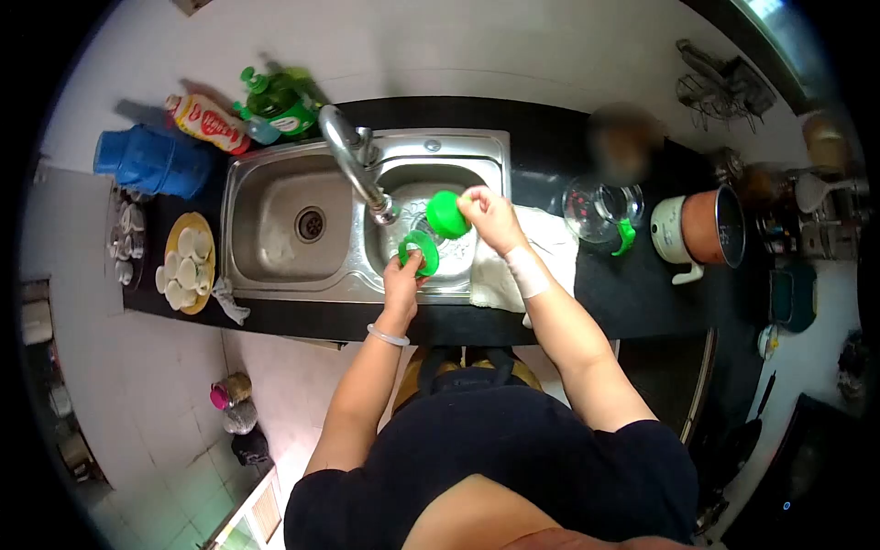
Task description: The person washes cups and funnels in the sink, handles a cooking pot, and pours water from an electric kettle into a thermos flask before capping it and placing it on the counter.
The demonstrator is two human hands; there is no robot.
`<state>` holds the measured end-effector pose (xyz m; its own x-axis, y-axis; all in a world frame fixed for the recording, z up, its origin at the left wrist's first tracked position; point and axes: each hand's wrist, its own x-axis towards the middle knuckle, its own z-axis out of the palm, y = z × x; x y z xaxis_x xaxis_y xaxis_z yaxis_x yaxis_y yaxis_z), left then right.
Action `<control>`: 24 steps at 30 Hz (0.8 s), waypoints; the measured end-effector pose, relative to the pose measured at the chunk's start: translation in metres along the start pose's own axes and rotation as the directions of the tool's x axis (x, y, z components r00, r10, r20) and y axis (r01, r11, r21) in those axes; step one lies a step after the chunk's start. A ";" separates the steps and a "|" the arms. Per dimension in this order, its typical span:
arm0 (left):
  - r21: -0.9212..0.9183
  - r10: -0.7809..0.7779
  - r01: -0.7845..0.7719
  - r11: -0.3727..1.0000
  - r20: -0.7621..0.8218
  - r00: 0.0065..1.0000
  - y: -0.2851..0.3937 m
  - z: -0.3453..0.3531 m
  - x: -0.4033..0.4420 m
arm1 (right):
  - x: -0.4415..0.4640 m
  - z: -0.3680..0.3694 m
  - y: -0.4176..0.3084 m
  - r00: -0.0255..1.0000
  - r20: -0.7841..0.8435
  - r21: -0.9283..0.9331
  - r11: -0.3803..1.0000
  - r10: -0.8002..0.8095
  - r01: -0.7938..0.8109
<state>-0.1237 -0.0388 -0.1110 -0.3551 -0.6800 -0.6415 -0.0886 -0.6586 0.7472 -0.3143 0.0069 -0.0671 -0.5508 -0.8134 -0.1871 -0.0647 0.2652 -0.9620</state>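
Over the right basin of the steel sink (367,286), my left hand (401,282) is closed on a green ring-shaped plastic piece (420,246) with an opening in its middle. Just up and to the right of it, my right hand (492,220) pinches the edge of a round green cap-like piece (446,215). The two green pieces are close together; whether they touch is hard to tell. The chrome faucet (353,156) reaches over the same basin, its spout end left of the pieces. Water flow cannot be made out.
A white cloth (541,247) lies right of the sink, near a glass pot with a green handle (594,213) and a cream pot (674,229). At left stand a yellow plate of white cups (190,266), a blue container (151,162) and soap bottles (275,108).
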 end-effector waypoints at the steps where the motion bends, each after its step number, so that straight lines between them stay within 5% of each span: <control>1: 0.023 0.024 -0.025 0.999 0.036 0.999 0.001 0.005 -0.004 | 0.001 -0.008 -0.012 0.999 0.027 0.288 0.958 -0.027 0.018; 3: 0.064 0.081 -0.088 0.994 0.109 0.991 0.004 0.014 -0.005 | 0.000 -0.026 -0.030 0.994 0.098 0.609 0.788 0.041 -0.093; 4: 0.349 0.305 -0.350 0.869 0.179 0.935 -0.016 0.007 0.012 | 0.013 -0.028 -0.010 0.995 0.049 0.427 0.899 0.091 -0.103; 5: 0.754 0.488 -0.539 0.376 0.334 0.807 -0.019 0.008 0.016 | 0.023 -0.024 0.024 0.990 -0.006 0.229 0.964 0.142 -0.137; 6: 0.850 0.366 -0.506 0.143 0.430 0.826 -0.019 0.009 0.009 | 0.022 -0.019 0.052 0.972 -0.216 -0.582 0.812 -0.097 -0.048; 7: 0.868 0.238 -0.482 -0.117 0.496 0.835 -0.010 0.014 0.007 | 0.016 -0.024 0.055 0.982 -0.187 -0.621 0.776 -0.016 -0.105; 11: 0.821 0.402 -0.566 0.078 0.493 0.771 -0.001 0.022 -0.001 | 0.002 -0.044 0.023 0.991 -0.134 -0.192 0.981 0.000 -0.026; 13: 0.615 0.495 -0.621 0.486 0.392 0.775 0.006 0.030 -0.012 | 0.001 -0.050 0.003 0.995 -0.074 0.409 0.912 0.060 -0.024; 15: 0.781 0.406 -0.624 0.004 0.569 0.715 0.005 0.031 -0.011 | 0.015 -0.052 0.025 0.996 -0.005 0.249 0.965 0.089 -0.085; 16: 0.774 0.333 -0.579 -0.256 0.633 0.699 0.004 0.028 -0.014 | 0.012 -0.049 0.034 0.987 -0.142 -0.516 0.857 -0.079 -0.006; 17: 0.762 0.301 -0.570 -0.306 0.646 0.702 -0.003 0.024 -0.012 | 0.005 -0.049 0.044 0.993 -0.110 -0.623 0.782 -0.045 -0.034; 19: 0.739 0.399 -0.599 -0.310 0.672 0.623 0.008 0.035 -0.024 | -0.008 -0.054 0.027 0.989 -0.146 -0.505 0.859 0.010 -0.084; 24: 0.757 0.418 -0.612 -0.228 0.644 0.641 0.012 0.055 -0.031 | -0.017 -0.057 0.033 0.939 -0.258 -0.408 0.906 -0.229 0.109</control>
<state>-0.1649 -0.0078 -0.0724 -0.8639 -0.5035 0.0125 -0.4672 0.8105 0.3533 -0.3545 0.0593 -0.0843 -0.7171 -0.6904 0.0957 -0.4583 0.3635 -0.8111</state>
